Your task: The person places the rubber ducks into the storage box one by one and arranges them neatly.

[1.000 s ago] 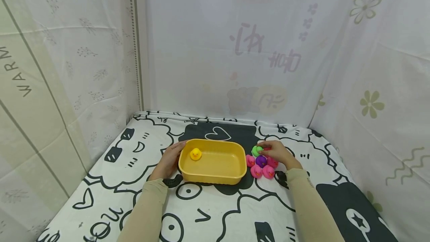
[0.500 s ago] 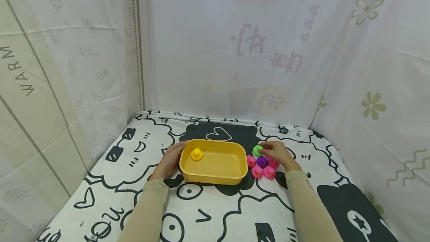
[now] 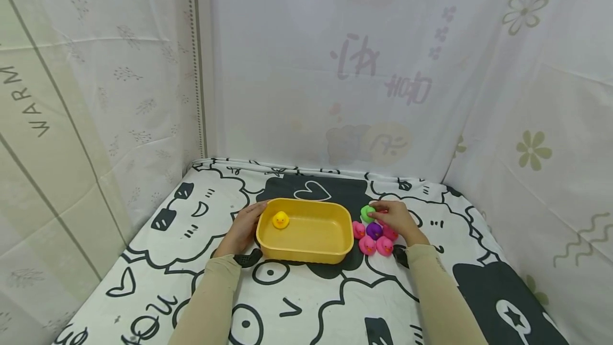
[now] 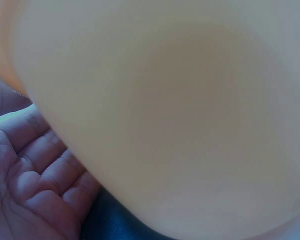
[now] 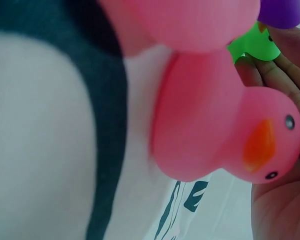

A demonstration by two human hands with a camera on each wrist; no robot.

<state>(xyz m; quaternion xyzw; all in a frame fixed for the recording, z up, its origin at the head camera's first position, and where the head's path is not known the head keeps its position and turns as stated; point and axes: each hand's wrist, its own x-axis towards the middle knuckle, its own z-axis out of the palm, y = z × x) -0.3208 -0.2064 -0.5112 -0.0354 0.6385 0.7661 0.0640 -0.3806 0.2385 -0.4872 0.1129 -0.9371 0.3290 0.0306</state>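
Observation:
A yellow plastic tub [image 3: 306, 254] stands in the middle of the bed-like surface, with one yellow rubber duck [image 3: 280, 220] in its left part. My left hand [image 3: 242, 228] rests against the tub's left end; in the left wrist view its fingers [image 4: 52, 155] run behind the blurred tub wall. To the right of the tub, my right hand [image 3: 395, 218] pinches a green rubber duck [image 3: 367, 213]. A purple duck [image 3: 374, 230] and several pink ducks [image 3: 367, 245] cluster around it. One pink duck [image 5: 210, 120] fills much of the right wrist view, partly covering the hand.
A white cloth [image 3: 268, 307] with black cartoon drawings covers the surface. Pale printed curtains [image 3: 306, 68] rise along the back and both sides. Pink ducks sit close to the tub's right wall.
Over the last second the view shifts very slightly. My right hand stays at the green duck, which sits a little differently in the fingers. My left hand keeps its place at the tub.

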